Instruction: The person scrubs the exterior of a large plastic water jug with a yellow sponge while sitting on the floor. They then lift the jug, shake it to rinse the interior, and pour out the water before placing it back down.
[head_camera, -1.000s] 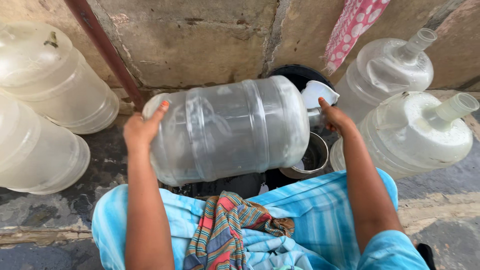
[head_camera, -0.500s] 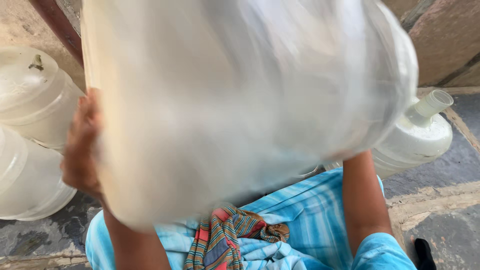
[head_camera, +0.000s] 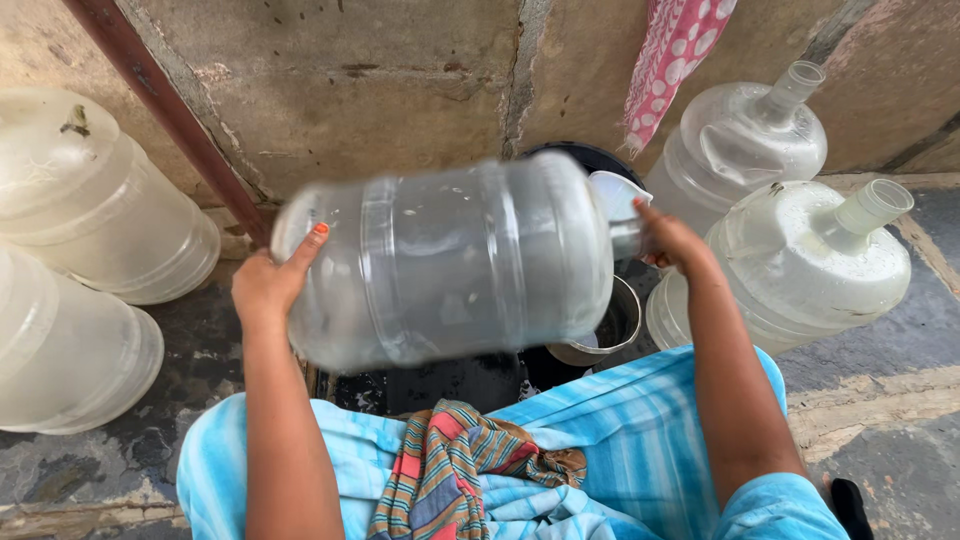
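Observation:
I hold a large clear plastic water jug (head_camera: 450, 265) sideways above my lap, blurred with motion. My left hand (head_camera: 268, 283) presses flat against its base at the left. My right hand (head_camera: 668, 238) covers its neck at the right. A small steel pot (head_camera: 612, 325) stands on the ground just below the jug's neck end, beside a dark round bucket (head_camera: 590, 158) mostly hidden behind the jug. My lap is covered by blue striped cloth (head_camera: 600, 450) with a multicoloured striped rag (head_camera: 440, 480) on it.
Two clear jugs (head_camera: 800, 265) stand upright at the right, two more (head_camera: 90, 215) lie at the left. A concrete wall (head_camera: 380, 70) rises ahead with a slanted rusty pipe (head_camera: 170, 110). A pink patterned cloth (head_camera: 672, 55) hangs down it. The stone floor is wet.
Half a second ago the jug was swung up close to the camera, filling the view. It is now back down, sideways over my lap, as it was a second ago.

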